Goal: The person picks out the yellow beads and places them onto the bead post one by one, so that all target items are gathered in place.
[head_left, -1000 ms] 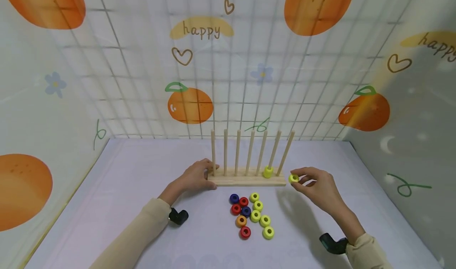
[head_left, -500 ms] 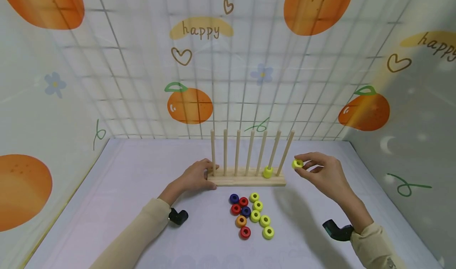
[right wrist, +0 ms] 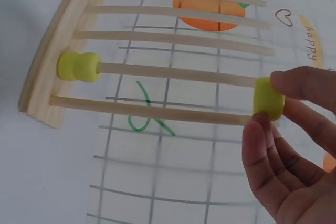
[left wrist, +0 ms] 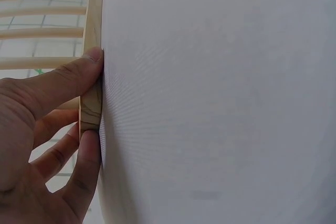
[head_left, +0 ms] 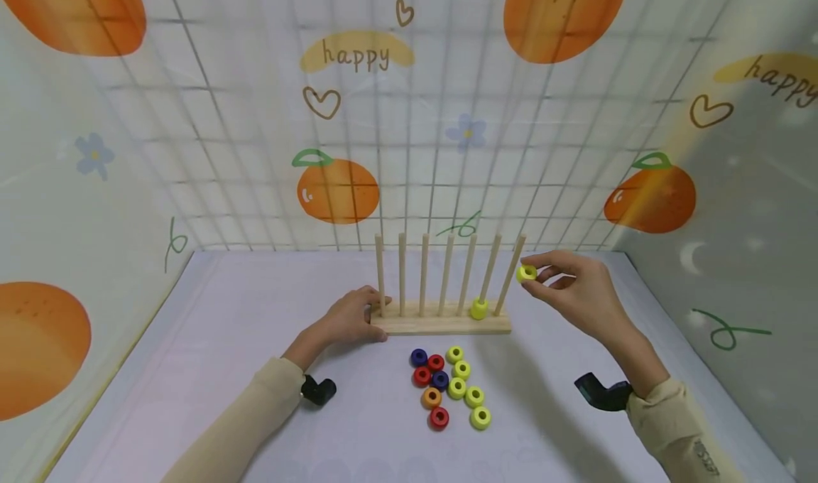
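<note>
A wooden rack (head_left: 441,324) with several upright pegs stands on the table. My left hand (head_left: 350,316) grips the left end of its base, the thumb along the front in the left wrist view. Between thumb and fingers my right hand (head_left: 578,284) pinches a yellow bead (head_left: 527,273), beside the upper part of the rightmost peg (head_left: 511,273). In the right wrist view that bead (right wrist: 268,99) appears near the tips of the last two pegs; I cannot tell whether it touches either. Two yellow beads (right wrist: 79,66) sit at the bottom of the second peg from the right.
Loose beads lie in front of the rack: several yellow ones (head_left: 474,397), red ones (head_left: 439,418), two dark blue ones (head_left: 439,381) and one orange bead (head_left: 432,398). A curtain printed with oranges (head_left: 339,192) hangs behind and beside the white table (head_left: 268,277).
My right hand has lifted the yellow bead from beside the base to the pegs' upper part, lately shifting left. My left hand keeps its hold on the rack.
</note>
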Available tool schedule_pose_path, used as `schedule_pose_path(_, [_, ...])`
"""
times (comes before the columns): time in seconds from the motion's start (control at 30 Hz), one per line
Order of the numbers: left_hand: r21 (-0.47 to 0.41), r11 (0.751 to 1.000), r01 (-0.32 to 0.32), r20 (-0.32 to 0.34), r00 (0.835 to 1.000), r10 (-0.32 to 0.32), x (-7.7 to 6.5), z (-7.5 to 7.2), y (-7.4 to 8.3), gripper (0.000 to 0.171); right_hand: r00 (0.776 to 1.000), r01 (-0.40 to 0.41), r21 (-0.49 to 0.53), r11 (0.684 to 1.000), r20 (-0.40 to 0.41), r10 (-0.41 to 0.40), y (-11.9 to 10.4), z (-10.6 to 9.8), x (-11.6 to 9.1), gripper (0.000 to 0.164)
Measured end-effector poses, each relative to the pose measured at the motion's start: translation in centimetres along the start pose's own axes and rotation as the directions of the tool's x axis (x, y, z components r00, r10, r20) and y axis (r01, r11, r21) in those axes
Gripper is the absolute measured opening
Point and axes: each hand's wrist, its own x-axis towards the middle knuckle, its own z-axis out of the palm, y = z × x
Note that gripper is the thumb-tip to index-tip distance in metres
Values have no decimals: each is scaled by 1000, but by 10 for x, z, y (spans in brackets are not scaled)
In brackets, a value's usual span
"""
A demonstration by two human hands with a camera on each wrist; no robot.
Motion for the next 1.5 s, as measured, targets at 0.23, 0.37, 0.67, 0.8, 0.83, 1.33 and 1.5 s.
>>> schedule_pose_path(0.23, [-8,1000,-13,-1,1000,13,-1,3,-2,69,999,49,-29,998,7,-49,-13,-2,12,28])
schedule_pose_path(0.37, [-7,1000,-18,-1,1000,18,-1,2,-2,69,997,70,-38,997,18,-70,-22,-4,21,28])
schedule_pose_path(0.67, [1,1000,-8,-9,1000,8,-1,0,-2,69,996,83,-21,996,18,-83,-33,-4,44,27])
schedule_pose_path(0.8, [-2,1000,-13,-10,1000,13,0,0,-3,69,997,71,-11,997,25,-71,-32,3,51,27])
schedule_pose_path(0.83, [-2,1000,-15,-12,1000,15,0,0,-3,69,997,69,-12,998,25,-68,-31,4,52,27])
schedule_pose_path(1.33, [3,999,-32,-11,999,32,0,-1,-5,69,998,47,-58,997,36,-45,-27,12,63,27])
schedule_pose_path(1.5, [1,1000,-22,-8,1000,22,-1,-1,-5,69,998,48,-72,996,44,-45,-27,12,64,28])
